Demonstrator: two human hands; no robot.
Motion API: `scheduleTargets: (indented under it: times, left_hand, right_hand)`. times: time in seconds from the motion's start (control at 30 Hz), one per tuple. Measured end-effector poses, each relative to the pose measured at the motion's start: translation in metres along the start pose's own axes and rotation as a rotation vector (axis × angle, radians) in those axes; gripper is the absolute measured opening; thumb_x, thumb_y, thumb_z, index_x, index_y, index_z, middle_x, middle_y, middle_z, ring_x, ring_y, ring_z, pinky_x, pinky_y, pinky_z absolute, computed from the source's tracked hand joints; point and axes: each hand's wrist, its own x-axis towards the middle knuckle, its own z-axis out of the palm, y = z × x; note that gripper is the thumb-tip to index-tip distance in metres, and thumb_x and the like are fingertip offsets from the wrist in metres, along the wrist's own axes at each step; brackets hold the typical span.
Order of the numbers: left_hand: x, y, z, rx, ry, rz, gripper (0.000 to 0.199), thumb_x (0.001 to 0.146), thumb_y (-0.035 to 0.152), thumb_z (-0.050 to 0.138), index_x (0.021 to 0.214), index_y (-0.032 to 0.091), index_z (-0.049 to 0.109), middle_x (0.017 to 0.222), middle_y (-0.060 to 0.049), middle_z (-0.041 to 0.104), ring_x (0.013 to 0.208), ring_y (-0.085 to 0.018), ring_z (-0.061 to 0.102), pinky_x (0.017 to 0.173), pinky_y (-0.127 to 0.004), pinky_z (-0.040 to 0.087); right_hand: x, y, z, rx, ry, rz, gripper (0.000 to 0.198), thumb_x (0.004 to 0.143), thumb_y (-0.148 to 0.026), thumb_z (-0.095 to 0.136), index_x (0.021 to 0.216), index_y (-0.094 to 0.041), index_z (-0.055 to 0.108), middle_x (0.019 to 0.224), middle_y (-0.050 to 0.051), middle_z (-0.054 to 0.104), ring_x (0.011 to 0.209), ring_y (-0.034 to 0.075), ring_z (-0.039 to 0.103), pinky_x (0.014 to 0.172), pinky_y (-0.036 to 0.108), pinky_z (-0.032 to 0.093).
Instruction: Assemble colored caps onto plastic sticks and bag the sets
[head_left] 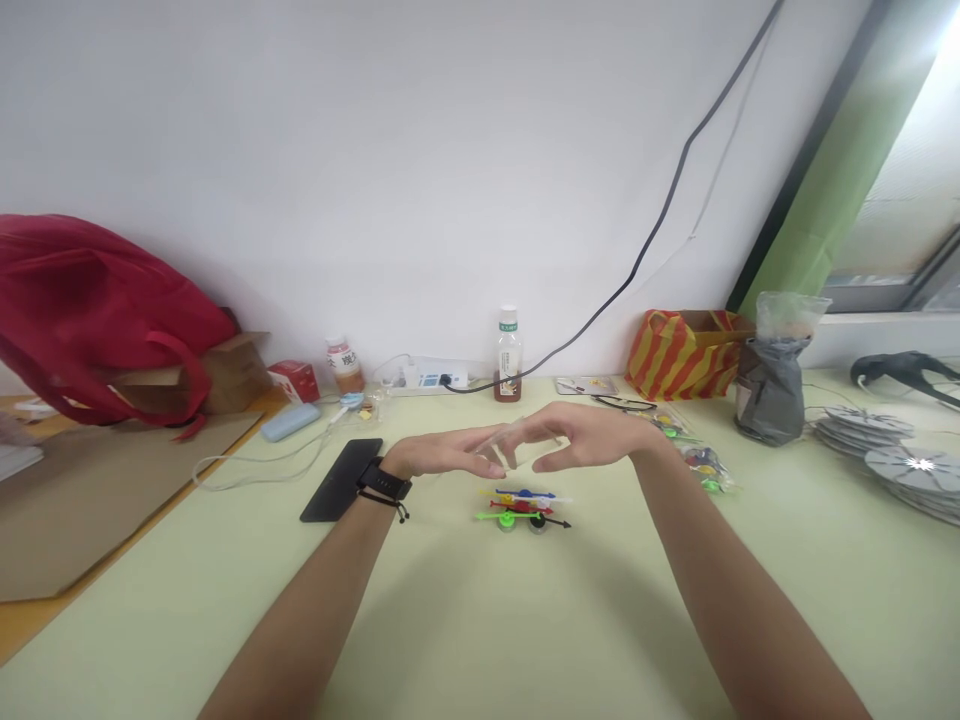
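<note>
A clear plastic bag [517,438] is stretched between my two hands above the table. My left hand [446,453], with a black watch on its wrist, pinches the bag's left side. From the other side my right hand [589,435] grips it with bent fingers; part of the bag is hidden behind the fingers. Just below, a small cluster of arrow-shaped plastic spinners lies on the tabletop: a green one [508,519], a red one [520,507], a blue one [529,494] and a black one [540,523], among others.
A black phone [341,480] lies left of my left wrist. Against the wall stand a drink bottle [508,360] and a power strip [435,375]. Bagged spinners [707,467], a striped bag [679,355] and stacked grey discs [915,475] are on the right.
</note>
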Motion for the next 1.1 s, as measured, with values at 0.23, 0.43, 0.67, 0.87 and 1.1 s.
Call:
scheduleTargets:
  times: [0.23,0.43,0.67,0.87,1.1]
  left_hand:
    - [-0.005,-0.022,-0.007,-0.279,0.062,0.022,0.069,0.096,0.054,0.055,0.158,0.030,0.037,0.132,-0.013,0.057,0.114,-0.029,0.058,0.101,-0.046,0.045]
    - [-0.007,-0.028,-0.008,-0.445,0.081,0.084,0.072,0.094,0.055,0.051,0.158,0.026,0.037,0.129,-0.015,0.056,0.109,-0.030,0.055,0.096,-0.047,0.046]
    - [-0.007,-0.031,-0.010,-0.495,0.064,0.101,0.078,0.091,0.060,0.052,0.159,0.026,0.036,0.128,-0.015,0.055,0.107,-0.029,0.054,0.094,-0.045,0.046]
    - [-0.010,-0.024,-0.012,-0.368,0.121,0.089,0.074,0.093,0.057,0.051,0.159,0.026,0.035,0.129,-0.015,0.057,0.107,-0.029,0.056,0.095,-0.044,0.045]
    - [-0.022,-0.041,-0.029,0.116,0.466,-0.153,0.078,0.090,0.052,0.067,0.158,0.031,0.037,0.129,-0.008,0.056,0.109,-0.023,0.054,0.100,-0.039,0.042]
  right_hand:
    - [-0.009,0.019,-0.007,0.024,0.424,0.097,0.025,0.090,-0.039,0.066,0.106,-0.023,0.076,0.112,0.006,0.076,0.106,0.025,0.070,0.095,0.037,0.054]
    - [-0.006,0.035,-0.006,0.051,0.505,0.065,0.027,0.086,-0.041,0.070,0.105,-0.021,0.076,0.115,0.007,0.075,0.108,0.024,0.069,0.103,0.042,0.052]
    - [-0.001,0.044,-0.006,0.048,0.539,0.103,0.024,0.088,-0.041,0.067,0.096,-0.019,0.075,0.107,0.007,0.076,0.100,0.023,0.069,0.099,0.041,0.055]
    - [-0.004,0.050,-0.006,-0.007,0.565,0.115,0.020,0.091,-0.036,0.062,0.094,-0.020,0.074,0.105,0.007,0.076,0.099,0.022,0.069,0.095,0.037,0.055]
    - [0.005,0.083,0.010,-0.150,0.270,0.380,0.020,0.087,-0.025,0.064,0.103,-0.019,0.073,0.103,0.009,0.075,0.089,0.022,0.069,0.076,0.031,0.054]
